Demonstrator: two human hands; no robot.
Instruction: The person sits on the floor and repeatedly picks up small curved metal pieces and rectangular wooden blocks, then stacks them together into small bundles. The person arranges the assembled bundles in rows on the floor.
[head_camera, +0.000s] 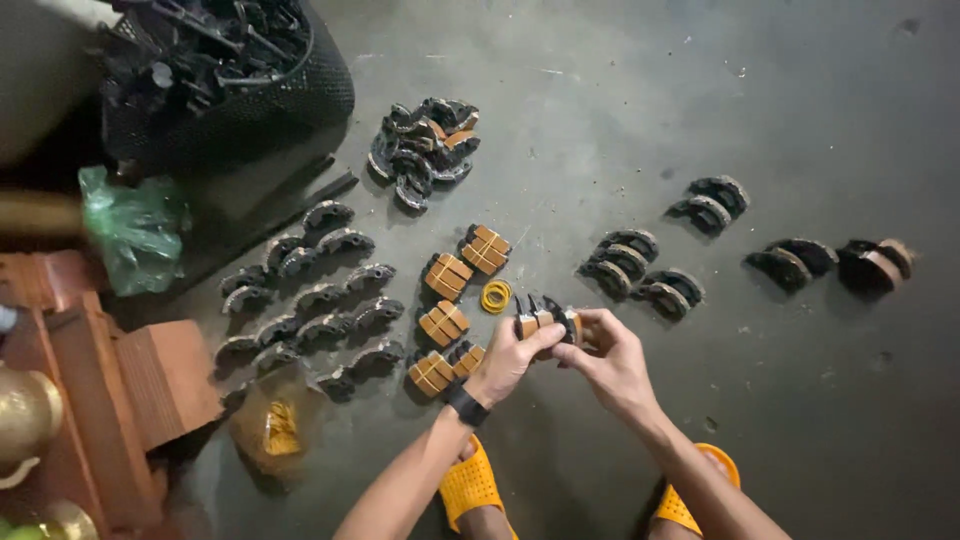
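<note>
While both hands meet above the dark concrete floor (620, 120), the person crouches in orange slippers (470, 487) and works on a small cluster of brake shoes (545, 318) held between them. The left hand (508, 358), with a black band at the wrist, is closed around the near side of the cluster, thumb pressed on top; the right hand (610, 355) pinches its far end, so the two hands sit close together, both clamped on the same piece, which hangs just above the floor beside a coil of yellow rubber bands (496, 296). Judging by the layout, a good share of the sorting looks finished: several bundles with tan linings (447, 276) lie just left of the hands, and paired dark shoes (628, 262) are set out in small groups to the right, running off toward the far edge. Much seems left, though: a long double row of loose grey shoes (322, 300) lies further left, an untidy heap (425, 150) sits beyond the bundles, and a black mesh basket (225, 85) at the top left is full of dark metal parts. A green plastic bag (130, 228), some red bricks (150, 375) and a yellowish bag (275, 425) lie along the left side.
</note>
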